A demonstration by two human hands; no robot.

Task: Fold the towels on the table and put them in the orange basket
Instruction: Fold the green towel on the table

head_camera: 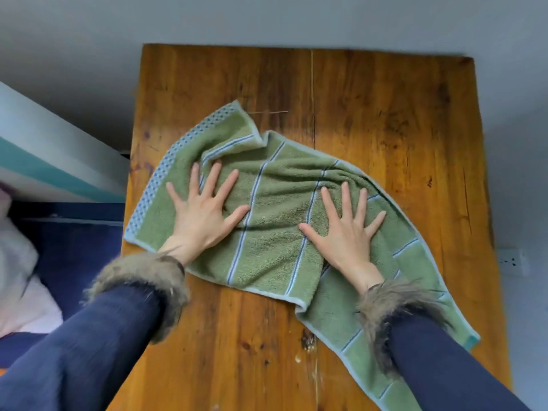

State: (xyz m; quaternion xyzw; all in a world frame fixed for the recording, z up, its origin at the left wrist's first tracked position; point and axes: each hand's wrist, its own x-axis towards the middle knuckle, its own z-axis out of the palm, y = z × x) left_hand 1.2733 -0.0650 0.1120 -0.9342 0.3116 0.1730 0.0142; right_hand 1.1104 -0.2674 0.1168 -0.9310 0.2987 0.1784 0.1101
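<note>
A green towel (pixel 275 209) with thin blue and white stripes and a dotted blue border lies crumpled across the middle of the wooden table (pixel 370 114). Its right part runs down toward the table's near right edge and passes under my right sleeve. My left hand (pixel 204 212) presses flat on the towel's left part, fingers spread. My right hand (pixel 344 232) presses flat on the middle right, fingers spread too. Neither hand grips the cloth. The orange basket is not recognisable in view.
A grey floor surrounds the table. At the left stands a bed (pixel 68 241) with a dark blue cover, pale pink bedding (pixel 17 292) and a white and teal board (pixel 50 161). A small orange patch (pixel 2 372) shows at the far left edge.
</note>
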